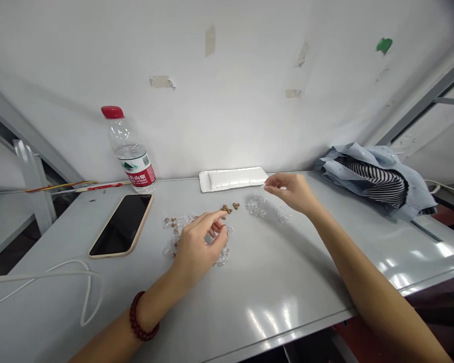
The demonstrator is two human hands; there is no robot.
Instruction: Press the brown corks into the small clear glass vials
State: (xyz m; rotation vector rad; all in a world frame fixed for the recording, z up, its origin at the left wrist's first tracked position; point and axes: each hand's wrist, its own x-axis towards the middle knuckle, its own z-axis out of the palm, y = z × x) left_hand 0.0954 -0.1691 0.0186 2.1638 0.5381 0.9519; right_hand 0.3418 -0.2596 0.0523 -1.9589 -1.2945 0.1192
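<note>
Clear, colourless beads [255, 206] lie on the pale grey counter [287, 297], beside small reddish-brown pieces [226, 208]. A dark red beaded bracelet [138, 316] stands out against the grey. The plastic bottle [130, 151] has a red cap and a red-and-white label with a small green mark. The phone [121, 225] shows a black screen inside a beige case, and the padded packet [232, 178] is white. The folded pale blue cloth [374, 176] opens onto black-and-white stripes. One thin wire [60, 187] runs red and yellow, a cable [49, 275] is white, and the white wall [227, 101] carries tan tape scraps [161, 81] and a green patch [384, 45]
</note>
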